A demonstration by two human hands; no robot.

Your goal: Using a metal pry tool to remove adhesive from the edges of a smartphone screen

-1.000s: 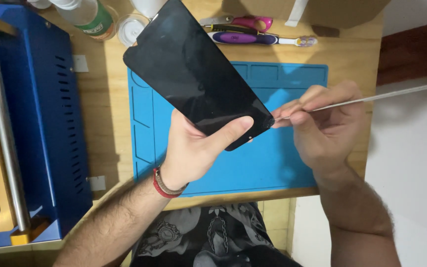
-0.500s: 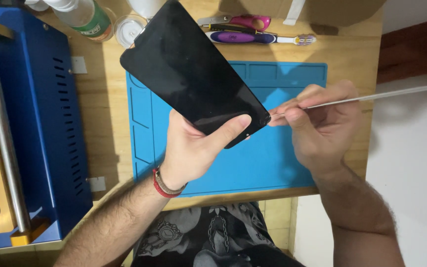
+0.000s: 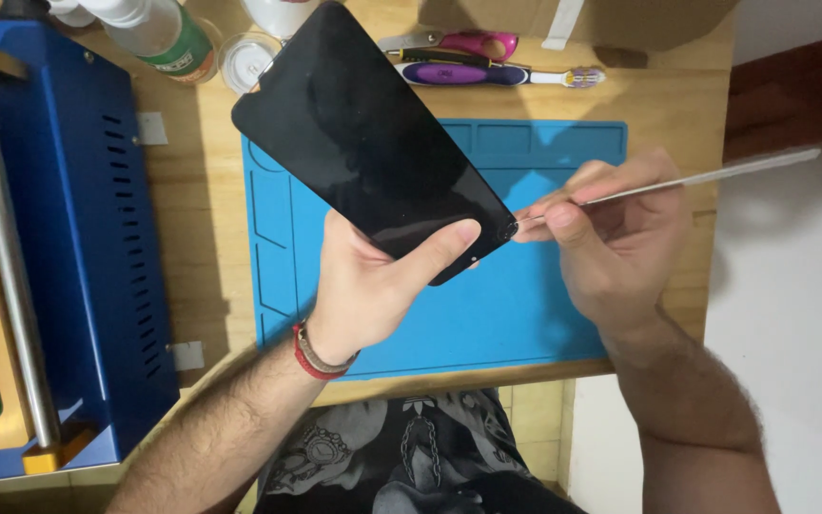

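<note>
My left hand (image 3: pixel 373 281) grips a black phone screen panel (image 3: pixel 368 138) by its near end, thumb across the front, holding it tilted above a blue silicone work mat (image 3: pixel 525 314). My right hand (image 3: pixel 616 233) pinches a long thin metal pry tool (image 3: pixel 677 181) like a pen. The tool's tip touches the panel's near right corner, just beside my left thumb. A red cord bracelet sits on my left wrist.
A blue machine (image 3: pixel 59 238) with a metal roller bar (image 3: pixel 2 257) fills the left side of the wooden table (image 3: pixel 211 238). At the back lie a green-labelled bottle (image 3: pixel 168 33), a small clear jar (image 3: pixel 244 59), a purple toothbrush (image 3: pixel 497 74), pink-handled scissors (image 3: pixel 478 43) and a cardboard box (image 3: pixel 573 14).
The panel and both hands shifted slightly; the tool's handle end rose a little while its tip stayed at the panel's corner.
</note>
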